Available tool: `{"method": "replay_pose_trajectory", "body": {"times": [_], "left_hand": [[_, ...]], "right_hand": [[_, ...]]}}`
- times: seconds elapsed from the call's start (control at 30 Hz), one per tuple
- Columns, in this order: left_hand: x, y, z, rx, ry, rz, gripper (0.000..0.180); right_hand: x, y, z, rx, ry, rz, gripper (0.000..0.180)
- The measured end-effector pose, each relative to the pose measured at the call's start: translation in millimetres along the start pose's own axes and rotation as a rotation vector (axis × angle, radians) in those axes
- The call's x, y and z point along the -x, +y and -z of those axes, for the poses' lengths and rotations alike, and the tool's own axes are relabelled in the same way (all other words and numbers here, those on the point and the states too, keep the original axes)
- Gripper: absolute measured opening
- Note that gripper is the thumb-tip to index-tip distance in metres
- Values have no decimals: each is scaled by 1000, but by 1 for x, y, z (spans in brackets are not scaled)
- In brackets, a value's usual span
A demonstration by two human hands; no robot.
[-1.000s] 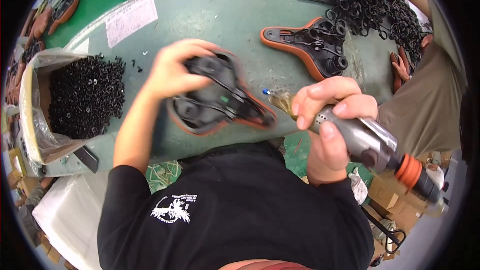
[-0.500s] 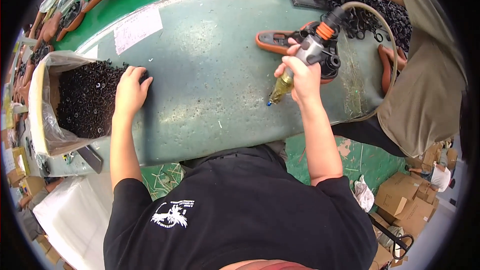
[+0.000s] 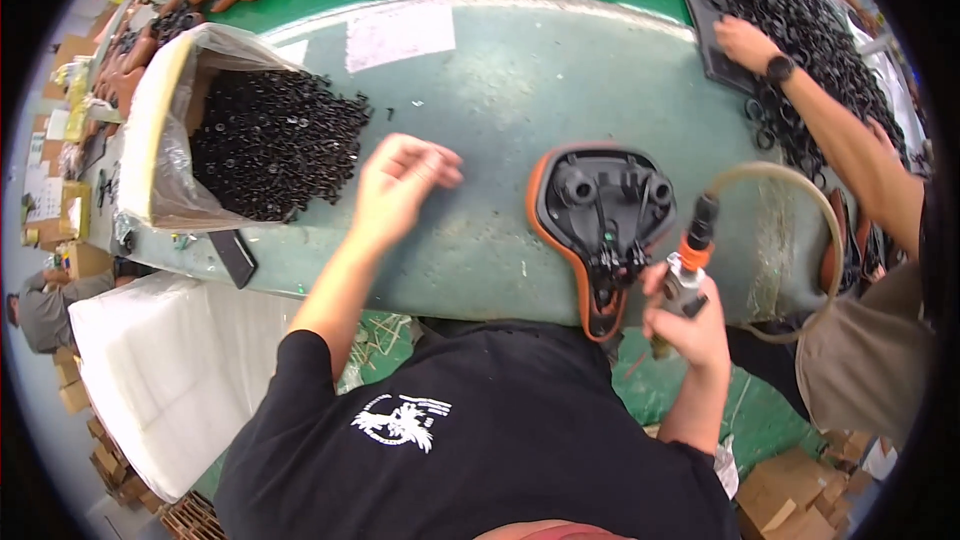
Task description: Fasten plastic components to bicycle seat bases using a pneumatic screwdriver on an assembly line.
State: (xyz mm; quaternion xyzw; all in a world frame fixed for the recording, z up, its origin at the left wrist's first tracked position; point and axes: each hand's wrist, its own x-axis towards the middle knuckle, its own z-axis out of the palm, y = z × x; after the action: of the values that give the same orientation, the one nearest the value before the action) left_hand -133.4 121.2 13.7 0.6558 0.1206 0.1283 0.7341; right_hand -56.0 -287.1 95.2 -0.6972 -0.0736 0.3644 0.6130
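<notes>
Black screws [image 3: 275, 145] in plastic-lined box [image 3: 160, 145]

My left grip [image 3: 396, 190] blurs at the fingertips, so I can't tell whether they pinch anything. My right grip [image 3: 692, 328] covers part of the driver [image 3: 684, 285], whose bit I can't make out (only a dim bit of nose shows). The far rim of the saddle [image 3: 605, 215] smears. The heaped screws [image 3: 275, 145] are too small to tell singly. The dark rim cuts off my co-worker [image 3: 862, 365].
</notes>
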Motion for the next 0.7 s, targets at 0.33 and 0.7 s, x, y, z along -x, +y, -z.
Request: {"method": "replay_pose_trajectory", "body": {"times": [0.33, 0.7], "left_hand": [[67, 17, -133, 732, -551, 336, 19], [51, 16, -123, 714, -516, 216, 20]], "right_hand": [[9, -72, -60, -401, -99, 1128, 32], [-11, -82, -62, -303, -197, 1034, 30]]}}
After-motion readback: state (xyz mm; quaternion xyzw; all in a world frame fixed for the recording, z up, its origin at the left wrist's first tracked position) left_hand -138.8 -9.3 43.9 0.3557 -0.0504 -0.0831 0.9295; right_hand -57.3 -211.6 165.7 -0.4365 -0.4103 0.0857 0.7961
